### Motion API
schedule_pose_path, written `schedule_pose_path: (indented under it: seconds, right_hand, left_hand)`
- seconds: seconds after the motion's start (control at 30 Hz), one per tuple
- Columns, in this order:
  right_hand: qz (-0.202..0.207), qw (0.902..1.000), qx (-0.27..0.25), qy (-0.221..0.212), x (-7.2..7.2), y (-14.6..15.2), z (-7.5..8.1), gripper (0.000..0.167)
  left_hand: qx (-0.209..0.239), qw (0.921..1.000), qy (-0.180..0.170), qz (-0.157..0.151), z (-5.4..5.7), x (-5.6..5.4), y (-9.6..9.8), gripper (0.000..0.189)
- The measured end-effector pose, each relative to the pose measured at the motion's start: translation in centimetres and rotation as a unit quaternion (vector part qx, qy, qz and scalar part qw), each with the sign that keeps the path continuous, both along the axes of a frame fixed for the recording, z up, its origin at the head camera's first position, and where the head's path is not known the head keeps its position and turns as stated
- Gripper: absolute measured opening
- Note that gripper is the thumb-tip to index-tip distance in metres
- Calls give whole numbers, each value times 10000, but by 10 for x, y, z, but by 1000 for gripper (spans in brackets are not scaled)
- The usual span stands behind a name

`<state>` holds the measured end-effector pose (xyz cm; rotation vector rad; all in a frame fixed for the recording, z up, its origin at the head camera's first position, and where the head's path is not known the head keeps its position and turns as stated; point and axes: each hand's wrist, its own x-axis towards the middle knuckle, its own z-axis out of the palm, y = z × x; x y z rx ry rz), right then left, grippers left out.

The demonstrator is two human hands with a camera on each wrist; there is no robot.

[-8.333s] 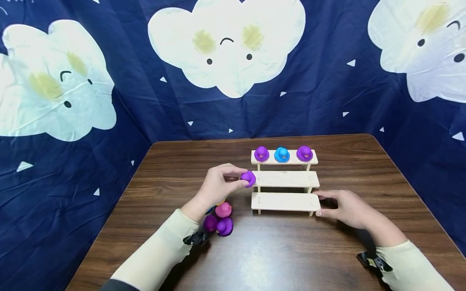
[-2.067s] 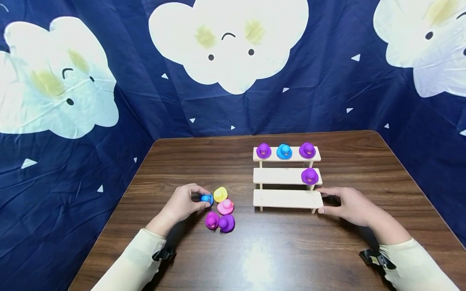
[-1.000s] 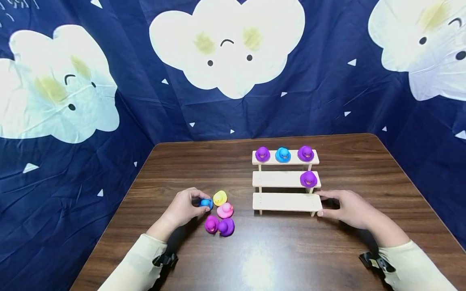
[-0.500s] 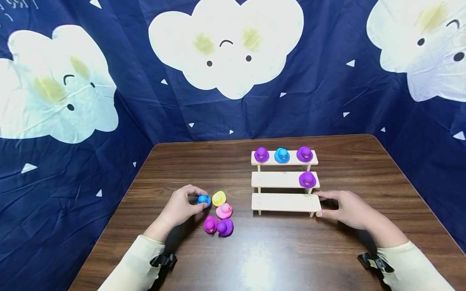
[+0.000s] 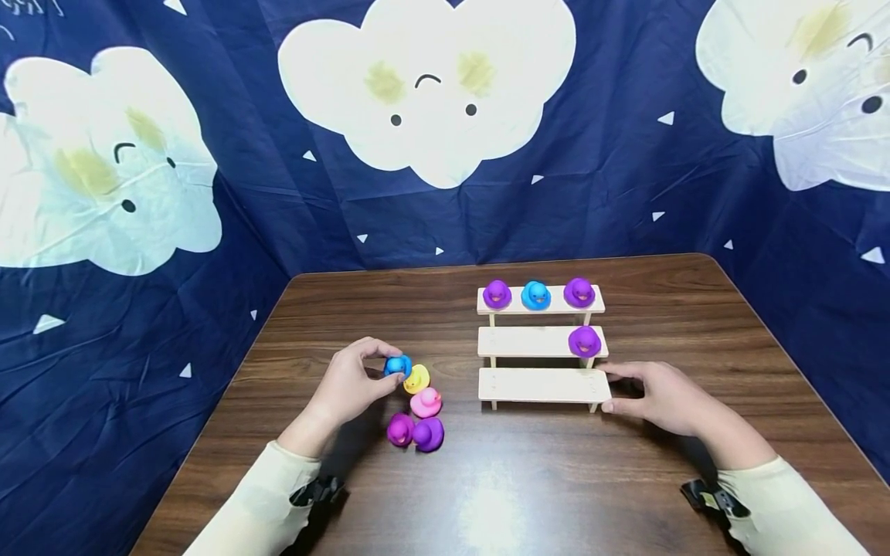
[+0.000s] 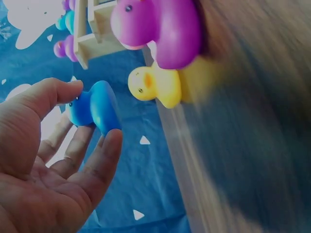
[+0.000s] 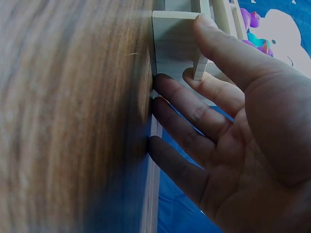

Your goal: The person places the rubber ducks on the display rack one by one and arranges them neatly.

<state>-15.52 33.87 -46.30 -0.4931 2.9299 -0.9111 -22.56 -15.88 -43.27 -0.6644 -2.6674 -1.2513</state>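
My left hand (image 5: 351, 386) pinches a blue rubber duck (image 5: 398, 367) between thumb and fingers. In the left wrist view that blue duck (image 6: 99, 108) is off the table, beside a yellow rubber duck (image 6: 163, 86). On the right, my right hand (image 5: 670, 398) grips the end of a three-step wooden stand (image 5: 535, 384), thumb in front and index finger behind. The right wrist view has the thumb on the lowest board (image 7: 177, 39) and the index finger by its leg. Along the top step sit a purple duck (image 5: 497, 294), a blue one (image 5: 536, 295) and another purple one (image 5: 579, 293).
One purple duck (image 5: 585, 341) sits at the right end of the middle step. Below the yellow duck lie a pink duck (image 5: 426, 402), a magenta duck (image 5: 399, 429) and a purple duck (image 5: 428, 434) on the wooden table (image 5: 556, 494). A blue cloud-print cloth hangs behind.
A purple duck once in my left hand now sits on the middle step. That hand went back to the group and has lifted the blue duck. My right hand stays at the stand.
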Motion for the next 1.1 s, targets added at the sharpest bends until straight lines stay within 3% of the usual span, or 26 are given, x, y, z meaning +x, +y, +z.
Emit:
schedule_pose_path:
  seconds: [0.4,0.67,0.9,1.1]
  right_hand:
    - [-23,10000,25,-8,1,0,1,60]
    - [-24,10000,17,24,1,-1,0,60]
    - [-3,10000,15,76,1,0,1,60]
    - [5,10000,-6,70,2,0,1,59]
  left_hand:
    - [497,9971,145,-550,11,-6,38,29]
    - [586,9937,493,-815,16,-10,67,32]
    - [867,9916,270,-925,18,-13,88,31]
    - [818,9899,206,-1140,19,-13,107,30]
